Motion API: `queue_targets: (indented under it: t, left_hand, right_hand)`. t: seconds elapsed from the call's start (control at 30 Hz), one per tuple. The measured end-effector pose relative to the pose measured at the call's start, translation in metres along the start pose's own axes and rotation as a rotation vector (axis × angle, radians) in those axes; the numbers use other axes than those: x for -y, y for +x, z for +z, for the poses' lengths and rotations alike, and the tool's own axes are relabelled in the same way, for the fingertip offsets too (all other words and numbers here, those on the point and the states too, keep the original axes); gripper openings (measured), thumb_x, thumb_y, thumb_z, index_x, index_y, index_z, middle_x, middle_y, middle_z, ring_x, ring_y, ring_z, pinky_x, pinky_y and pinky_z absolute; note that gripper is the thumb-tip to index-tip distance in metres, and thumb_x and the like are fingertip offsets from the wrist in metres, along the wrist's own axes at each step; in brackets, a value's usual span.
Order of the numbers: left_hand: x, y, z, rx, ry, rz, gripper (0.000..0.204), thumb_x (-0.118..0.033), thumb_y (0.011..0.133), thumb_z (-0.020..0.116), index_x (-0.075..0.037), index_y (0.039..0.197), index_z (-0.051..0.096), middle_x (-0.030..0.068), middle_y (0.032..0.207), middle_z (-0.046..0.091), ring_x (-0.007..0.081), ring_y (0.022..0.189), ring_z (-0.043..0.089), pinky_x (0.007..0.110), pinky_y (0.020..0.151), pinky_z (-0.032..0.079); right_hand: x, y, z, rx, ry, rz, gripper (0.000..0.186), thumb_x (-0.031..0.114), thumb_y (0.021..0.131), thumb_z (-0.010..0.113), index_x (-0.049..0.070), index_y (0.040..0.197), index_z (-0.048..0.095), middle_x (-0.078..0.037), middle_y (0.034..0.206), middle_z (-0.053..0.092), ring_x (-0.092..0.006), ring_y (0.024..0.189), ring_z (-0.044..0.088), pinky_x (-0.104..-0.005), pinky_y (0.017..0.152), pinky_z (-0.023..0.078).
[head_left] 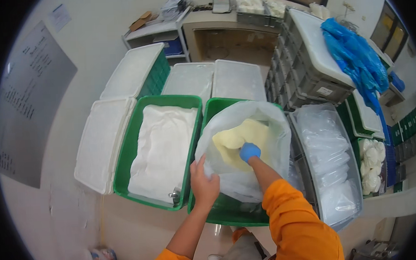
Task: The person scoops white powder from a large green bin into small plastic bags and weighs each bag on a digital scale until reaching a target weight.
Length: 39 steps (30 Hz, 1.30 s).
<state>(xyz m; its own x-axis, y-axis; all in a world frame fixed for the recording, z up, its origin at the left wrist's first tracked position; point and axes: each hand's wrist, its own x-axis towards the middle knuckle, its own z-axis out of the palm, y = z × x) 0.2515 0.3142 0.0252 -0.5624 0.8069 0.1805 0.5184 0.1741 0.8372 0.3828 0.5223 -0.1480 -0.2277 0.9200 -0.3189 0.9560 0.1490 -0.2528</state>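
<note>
A green bin (pixel 221 217) holds a translucent plastic bag (pixel 278 150) spread wide around pale yellow powder (pixel 254 130). Inside the bag, my right hand (pixel 250 152), in a blue glove, is closed at the powder beside a rounded mound. Whatever sits in that fist is hidden. My bare left hand (pixel 205 186) is at the left side of the bag, fingers over its edge and thumb on the inner side, gripping the plastic. Just left stands another green bin (pixel 146 201) of white powder (pixel 162 146), with a metal scoop (pixel 174 195) in its near right corner.
Lidded bins (pixel 104 144) line the left and far sides. On the right, a grey crate (pixel 328 162) holds clear plastic bags. Behind it rises a stack of grey crates (pixel 307 56) with blue plastic sheeting (pixel 355 54) on top. A whiteboard (pixel 30 105) hangs on the left wall.
</note>
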Motion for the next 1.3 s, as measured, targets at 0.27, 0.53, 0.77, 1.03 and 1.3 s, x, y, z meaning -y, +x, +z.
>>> queue_targets:
  t: [0.27, 0.53, 0.77, 1.03, 1.3]
  left_hand:
    - [-0.018, 0.005, -0.014, 0.155, 0.023, -0.057, 0.071, -0.013, 0.076, 0.066, -0.005, 0.143, 0.046, 0.0286, 0.136, 0.046, 0.0447, 0.121, 0.051, 0.046, 0.102, 0.044]
    - [-0.034, -0.026, -0.024, 0.323, 0.022, -0.042, 0.081, -0.026, 0.081, 0.073, -0.012, 0.151, 0.036, 0.0262, 0.148, 0.036, 0.0323, 0.098, 0.068, 0.039, 0.084, 0.054]
    - [0.016, -0.132, -0.063, 0.338, -0.144, -0.165, 0.079, -0.027, 0.084, 0.074, -0.010, 0.151, 0.036, 0.0228, 0.146, 0.042, 0.0256, 0.096, 0.068, 0.034, 0.077, 0.056]
    - [0.094, -0.259, -0.115, 0.289, -0.315, -0.627, 0.070, -0.017, 0.085, 0.072, -0.005, 0.147, 0.040, 0.0189, 0.138, 0.053, 0.0202, 0.091, 0.067, 0.031, 0.072, 0.055]
    - [0.112, -0.342, -0.169, 0.000, -0.480, -0.945, 0.071, -0.012, 0.086, 0.067, -0.003, 0.148, 0.036, 0.0187, 0.139, 0.052, 0.0234, 0.101, 0.065, 0.033, 0.080, 0.055]
  right_hand:
    - [-0.009, -0.002, -0.001, -0.022, 0.118, -0.098, 0.035, 0.033, 0.089, 0.055, 0.006, 0.099, 0.074, -0.021, 0.101, 0.071, -0.0385, 0.095, 0.068, -0.0471, 0.083, 0.054]
    - [-0.042, -0.108, -0.059, -0.184, 0.218, -0.182, 0.036, 0.038, 0.085, 0.062, 0.004, 0.090, 0.072, -0.023, 0.091, 0.069, -0.0415, 0.087, 0.067, -0.0495, 0.079, 0.052]
    - [-0.053, -0.154, -0.105, -0.209, 0.233, -0.254, 0.038, 0.038, 0.086, 0.060, 0.002, 0.084, 0.072, -0.023, 0.089, 0.069, -0.0420, 0.085, 0.066, -0.0489, 0.078, 0.051]
    - [-0.042, -0.121, -0.112, -0.378, 0.333, -0.209, 0.041, 0.040, 0.085, 0.062, 0.000, 0.087, 0.072, -0.023, 0.090, 0.070, -0.0406, 0.089, 0.067, -0.0472, 0.081, 0.051]
    - [-0.054, -0.182, -0.084, -0.321, 0.331, -0.114, 0.040, 0.042, 0.082, 0.067, 0.003, 0.091, 0.073, -0.023, 0.089, 0.070, -0.0403, 0.086, 0.068, -0.0472, 0.077, 0.052]
